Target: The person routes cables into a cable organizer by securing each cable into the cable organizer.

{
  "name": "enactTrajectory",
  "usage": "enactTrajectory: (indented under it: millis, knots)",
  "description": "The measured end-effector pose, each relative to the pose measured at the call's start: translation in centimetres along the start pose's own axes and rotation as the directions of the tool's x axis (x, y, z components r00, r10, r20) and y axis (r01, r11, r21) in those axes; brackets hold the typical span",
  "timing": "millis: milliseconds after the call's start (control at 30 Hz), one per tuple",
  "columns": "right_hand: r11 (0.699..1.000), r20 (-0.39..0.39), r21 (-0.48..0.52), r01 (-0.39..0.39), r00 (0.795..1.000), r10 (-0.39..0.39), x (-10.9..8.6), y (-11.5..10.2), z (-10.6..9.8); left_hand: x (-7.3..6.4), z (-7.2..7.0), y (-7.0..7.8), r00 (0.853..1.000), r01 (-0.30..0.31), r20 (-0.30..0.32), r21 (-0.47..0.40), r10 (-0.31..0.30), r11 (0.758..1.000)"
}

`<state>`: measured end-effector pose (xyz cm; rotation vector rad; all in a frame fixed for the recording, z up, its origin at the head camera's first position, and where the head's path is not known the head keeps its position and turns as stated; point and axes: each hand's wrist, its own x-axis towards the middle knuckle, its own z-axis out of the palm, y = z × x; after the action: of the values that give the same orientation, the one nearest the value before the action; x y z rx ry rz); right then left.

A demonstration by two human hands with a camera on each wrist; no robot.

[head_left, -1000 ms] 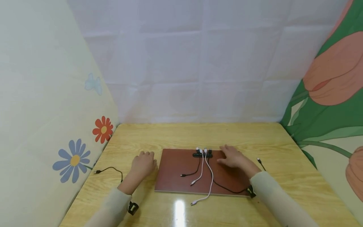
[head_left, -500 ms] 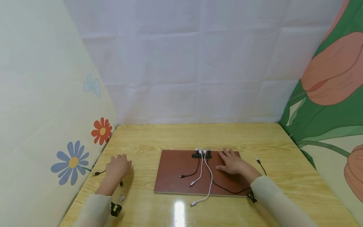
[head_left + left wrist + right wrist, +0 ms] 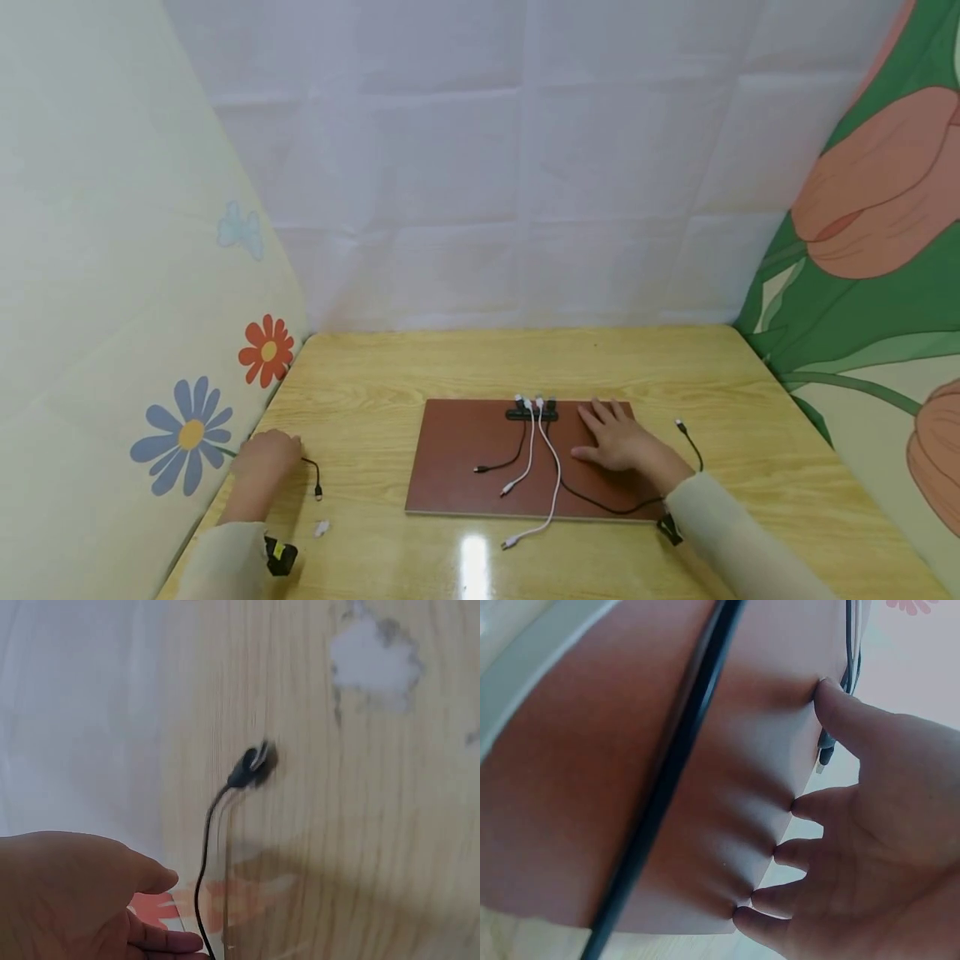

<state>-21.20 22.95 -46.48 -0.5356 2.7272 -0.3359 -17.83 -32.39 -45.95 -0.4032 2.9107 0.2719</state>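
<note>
My left hand is at the left side of the table, over a short black USB cable. In the left wrist view, thumb and fingers are parted, and the cable runs past the fingertips up to its plug. Spread fingers of my right hand rest on the right part of a reddish-brown board. Beside that hand, a black cable holder sits near the board's far edge, with white cables and black cables hanging from it toward the front.
A small white piece lies on the wooden table, in front of the left cable. Another black cable lies right of the board. A white cloth backdrop and floral side panels enclose the table.
My left hand has moved left from beside the board to the loose black cable, uncovering the small white piece. My right hand has settled with fingers spread on the board.
</note>
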Motion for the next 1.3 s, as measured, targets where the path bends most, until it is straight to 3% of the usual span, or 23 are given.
enactTrajectory:
  millis: [67,200,433,667,1033,1300]
  knots:
    - [1.0,0.001,-0.001,-0.006,1.0,0.006,-0.2,-0.1,-0.1,0.1,-0.2,-0.6,0.998,0.054,0.028,-0.047,-0.052,0.997]
    - [1.0,-0.004,-0.008,-0.01,1.0,0.01,-0.4,-0.2,0.0,0.0,-0.5,-1.4,0.995,0.092,0.047,-0.08,-0.088,0.993]
    - [1.0,-0.016,-0.012,-0.014,1.0,0.014,-0.3,0.1,0.2,-0.2,-0.8,-2.0,0.992,0.099,0.081,-0.076,-0.093,0.992]
    - [1.0,-0.007,-0.007,-0.019,1.0,0.019,-0.3,0.2,0.4,0.0,-0.4,-2.2,0.995,0.062,0.081,-0.059,-0.057,0.996]
    - [1.0,-0.006,-0.016,-0.024,1.0,0.024,-0.2,0.2,0.4,0.4,-0.3,-0.8,0.999,-0.002,0.054,-0.027,0.003,1.0]
    - [1.0,-0.016,-0.021,-0.017,1.0,0.016,-0.3,0.1,0.4,0.9,-0.1,-1.0,1.0,-0.017,0.014,-0.11,0.019,0.994]
